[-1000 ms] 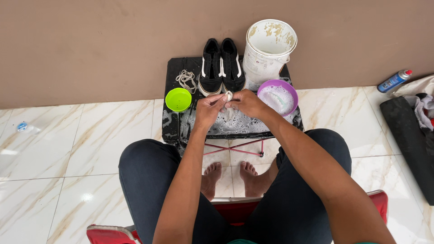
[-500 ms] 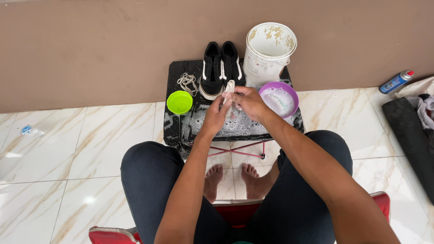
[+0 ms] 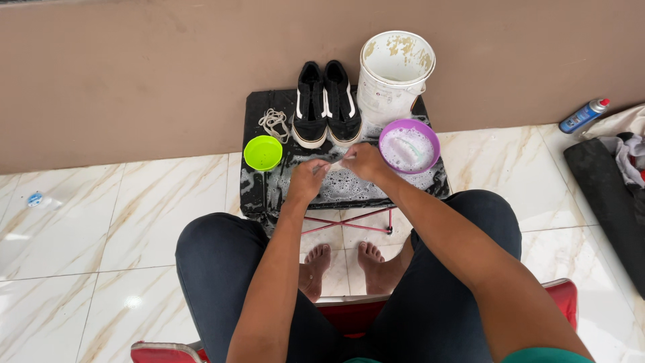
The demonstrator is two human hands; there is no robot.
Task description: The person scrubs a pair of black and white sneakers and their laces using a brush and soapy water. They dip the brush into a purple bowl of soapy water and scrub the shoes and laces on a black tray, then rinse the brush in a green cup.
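Observation:
My left hand (image 3: 306,181) and my right hand (image 3: 363,161) are close together over a black, soapy mat (image 3: 265,195) on a low folding table. Between them they pinch a thin white strip (image 3: 334,163), which looks like a shoelace. A pair of black sneakers (image 3: 327,104) with white stripes stands at the mat's far edge. More white laces (image 3: 272,122) lie bunched left of the shoes. A purple bowl (image 3: 409,146) of foamy water sits just right of my right hand. A small green bowl (image 3: 263,152) sits to the left.
A stained white bucket (image 3: 394,74) stands behind the purple bowl against the brown wall. A blue spray can (image 3: 583,115) lies on the marble floor at right beside a dark bag (image 3: 608,195) with cloth. My bare feet (image 3: 342,265) rest under the table; I sit on a red stool (image 3: 353,316).
Both hands have come down from near the sneakers toward the middle of the mat, still holding the white strip between them.

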